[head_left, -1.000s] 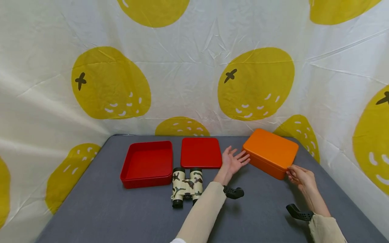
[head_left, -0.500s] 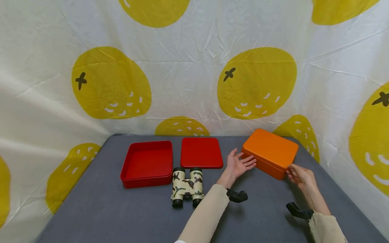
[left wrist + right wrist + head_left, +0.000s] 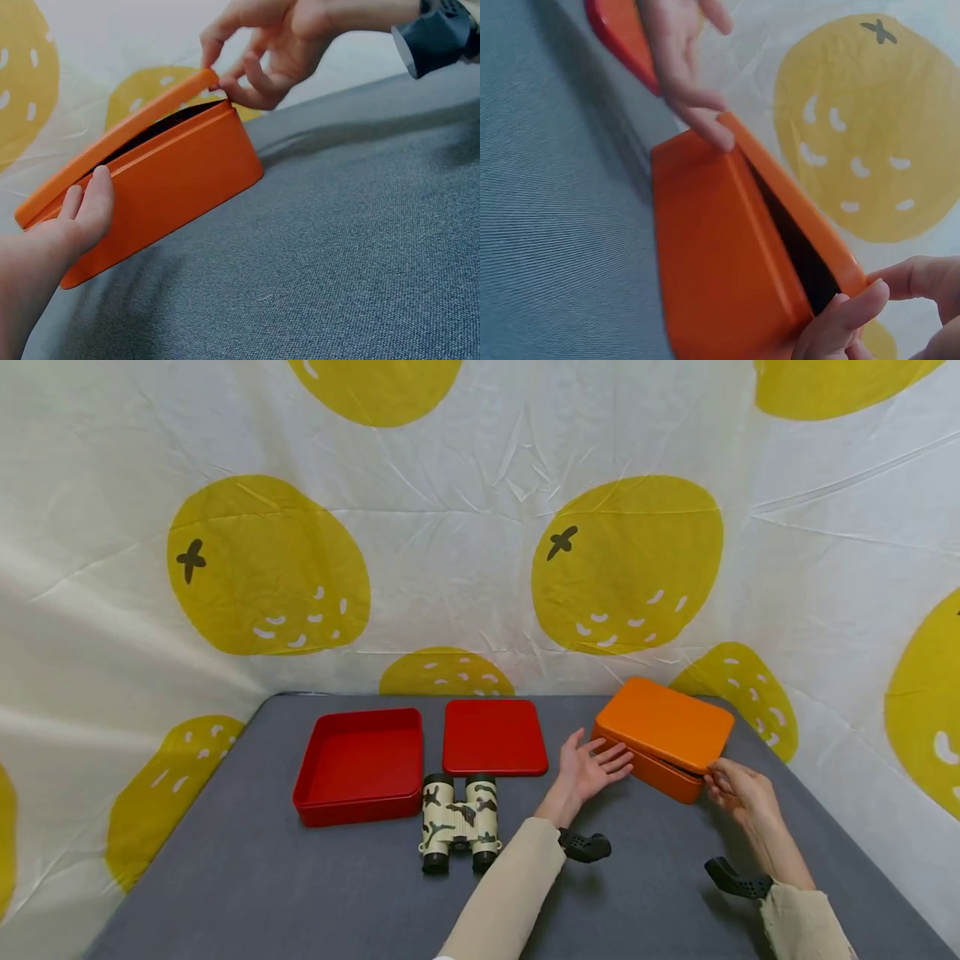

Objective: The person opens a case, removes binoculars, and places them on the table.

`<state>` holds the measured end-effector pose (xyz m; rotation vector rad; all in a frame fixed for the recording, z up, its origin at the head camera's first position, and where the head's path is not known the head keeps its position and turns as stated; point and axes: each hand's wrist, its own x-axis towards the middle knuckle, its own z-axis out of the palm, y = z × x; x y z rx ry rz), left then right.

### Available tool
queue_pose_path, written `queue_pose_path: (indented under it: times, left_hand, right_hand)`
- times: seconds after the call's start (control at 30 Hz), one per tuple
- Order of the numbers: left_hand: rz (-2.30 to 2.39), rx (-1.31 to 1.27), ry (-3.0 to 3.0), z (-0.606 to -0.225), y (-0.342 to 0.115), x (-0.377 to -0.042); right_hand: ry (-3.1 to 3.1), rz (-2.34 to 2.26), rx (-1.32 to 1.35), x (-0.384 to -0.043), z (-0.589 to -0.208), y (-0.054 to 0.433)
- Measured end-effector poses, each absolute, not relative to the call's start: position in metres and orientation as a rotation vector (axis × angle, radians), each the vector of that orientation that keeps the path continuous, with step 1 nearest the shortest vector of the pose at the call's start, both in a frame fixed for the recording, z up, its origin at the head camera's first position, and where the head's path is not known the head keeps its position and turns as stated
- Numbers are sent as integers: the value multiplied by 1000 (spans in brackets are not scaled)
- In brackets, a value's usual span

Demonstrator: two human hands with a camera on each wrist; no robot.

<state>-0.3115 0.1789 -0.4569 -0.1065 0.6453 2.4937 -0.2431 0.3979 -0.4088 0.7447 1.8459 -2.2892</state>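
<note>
An orange box stands at the back right of the table, its orange lid tilted up at the near right corner. A dark gap shows between lid and box in both wrist views. My right hand pinches that raised corner of the lid between thumb and fingers. My left hand is palm up with its fingers spread, at the box's left front side. In the left wrist view, the left fingertips lie against the box's upper front edge. What the box holds is hidden.
A red open box sits at the left, and a flat red lid lies to its right. Camouflage-patterned binoculars lie in front of that lid, beside my left forearm. A white curtain with yellow fruit prints hangs behind the table.
My right hand has lifted the near right corner of the orange lid, opening a gap. Earlier, my left hand shifted slightly right along the box's front.
</note>
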Motion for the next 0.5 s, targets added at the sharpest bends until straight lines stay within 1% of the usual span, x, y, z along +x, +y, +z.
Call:
queue_pose_path:
  times: [0.23,0.5]
  left_hand:
    - [2511,-74,636,-459,178,-313]
    - [2515,-65,638,-461,177,-314]
  right_hand:
    - [1862,-2288,739,-244,-402,396]
    - [1815,-2338,627,-244,-404,394]
